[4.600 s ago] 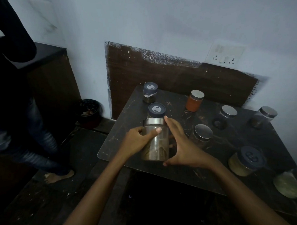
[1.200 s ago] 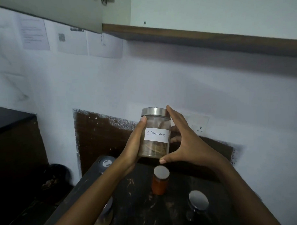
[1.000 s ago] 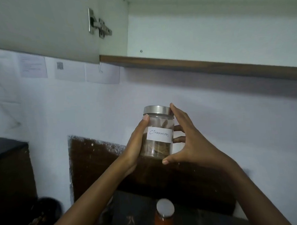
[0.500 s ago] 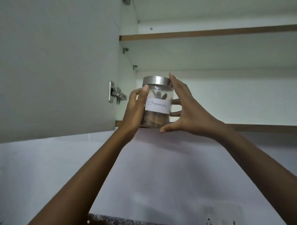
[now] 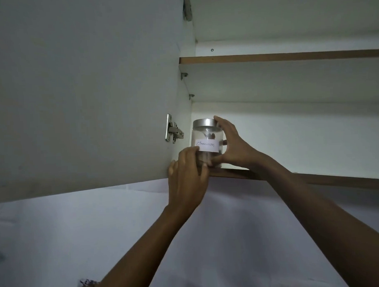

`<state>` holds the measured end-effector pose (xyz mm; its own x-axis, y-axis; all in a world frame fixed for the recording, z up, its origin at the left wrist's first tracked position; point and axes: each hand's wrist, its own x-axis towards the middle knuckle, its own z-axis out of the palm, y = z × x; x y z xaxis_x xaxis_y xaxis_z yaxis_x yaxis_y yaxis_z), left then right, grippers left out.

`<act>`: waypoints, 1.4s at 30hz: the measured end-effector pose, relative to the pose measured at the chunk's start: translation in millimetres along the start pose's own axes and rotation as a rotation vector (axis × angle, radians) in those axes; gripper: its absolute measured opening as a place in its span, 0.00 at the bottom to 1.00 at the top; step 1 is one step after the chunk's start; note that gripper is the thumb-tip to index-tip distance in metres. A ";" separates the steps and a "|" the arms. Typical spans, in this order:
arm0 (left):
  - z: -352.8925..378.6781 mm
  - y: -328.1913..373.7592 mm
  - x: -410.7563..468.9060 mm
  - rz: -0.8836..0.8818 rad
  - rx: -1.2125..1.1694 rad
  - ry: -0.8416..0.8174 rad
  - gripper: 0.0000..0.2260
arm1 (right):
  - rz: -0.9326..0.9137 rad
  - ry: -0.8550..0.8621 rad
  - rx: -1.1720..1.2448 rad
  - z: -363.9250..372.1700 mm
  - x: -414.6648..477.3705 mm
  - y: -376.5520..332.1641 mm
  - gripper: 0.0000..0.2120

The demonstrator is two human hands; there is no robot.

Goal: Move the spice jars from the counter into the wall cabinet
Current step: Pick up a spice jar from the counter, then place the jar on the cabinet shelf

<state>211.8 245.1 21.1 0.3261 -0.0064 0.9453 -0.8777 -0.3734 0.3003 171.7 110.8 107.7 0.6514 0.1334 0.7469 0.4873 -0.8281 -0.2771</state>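
A clear glass jar [image 5: 207,136] with a steel lid and a white label reading "Cinnamon" stands upright at the left front corner of the wall cabinet's bottom shelf [image 5: 327,180]. My right hand [image 5: 233,145] curls round its right side, one finger up at the lid and the thumb near the base. My left hand [image 5: 188,175] is below and in front of the jar, its fingertips on the lower front of the glass under the label. The counter and the other jars are out of view.
The open cabinet door [image 5: 86,93] fills the left, close beside the jar, with a metal hinge [image 5: 173,131] on it. A second shelf [image 5: 288,56] runs above. To the right of the jar the lower shelf shows only white back wall.
Both hands have carried the jar up from the counter to the cabinet and set it on the bottom shelf. My left hand has slid down from the jar's side to its lower front.
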 end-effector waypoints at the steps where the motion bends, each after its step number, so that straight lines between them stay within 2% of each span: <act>1: -1.5 -2.2 -0.8 0.001 0.016 -0.008 0.18 | 0.006 0.011 0.028 4.2 2.3 -0.5 0.51; 6: -0.7 -9.0 -2.9 -0.002 0.179 -0.118 0.26 | -0.002 0.126 0.040 25.3 13.2 0.1 0.46; 12: -5.4 -12.0 -4.6 0.012 0.301 -0.335 0.44 | 0.041 0.201 0.078 45.8 20.8 0.6 0.48; 15: -6.1 -14.1 -6.2 0.022 0.344 -0.379 0.47 | 0.058 0.171 0.091 46.7 16.4 0.9 0.50; 18: -9.2 -12.6 -9.9 0.006 0.288 -0.389 0.45 | 0.115 0.137 0.007 47.3 6.2 -7.4 0.52; 20: -15.1 -5.3 -18.5 -0.008 0.201 -0.361 0.40 | 0.173 0.196 -0.018 48.7 -8.0 -22.5 0.50; 21: -18.9 0.4 -24.2 0.000 0.169 -0.322 0.37 | 0.183 0.259 0.003 49.1 -18.3 -30.0 0.45; 24: -34.8 21.6 -41.1 0.075 0.089 -0.133 0.25 | 0.101 0.459 0.045 52.2 -62.2 -49.1 0.20; 25: -40.8 31.8 -48.4 0.092 0.043 -0.073 0.21 | 0.074 0.473 0.043 50.9 -81.4 -54.2 0.14; 27: -51.0 50.0 -66.5 0.112 -0.031 -0.034 0.15 | 0.046 0.452 0.073 47.1 -120.0 -63.8 0.09; 32: -61.5 93.9 -134.4 0.086 -0.071 -0.143 0.13 | 0.160 0.384 0.091 29.1 -215.7 -75.9 0.06; 42: -64.7 140.5 -275.4 -0.021 -0.087 -0.589 0.17 | 0.434 0.212 0.144 38.7 -391.2 -71.0 0.05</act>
<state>-24.1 254.4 -188.8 0.4619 -0.5230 0.7164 -0.8863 -0.3017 0.3512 -95.2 138.4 -188.1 0.6862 -0.3325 0.6469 0.2829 -0.6973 -0.6585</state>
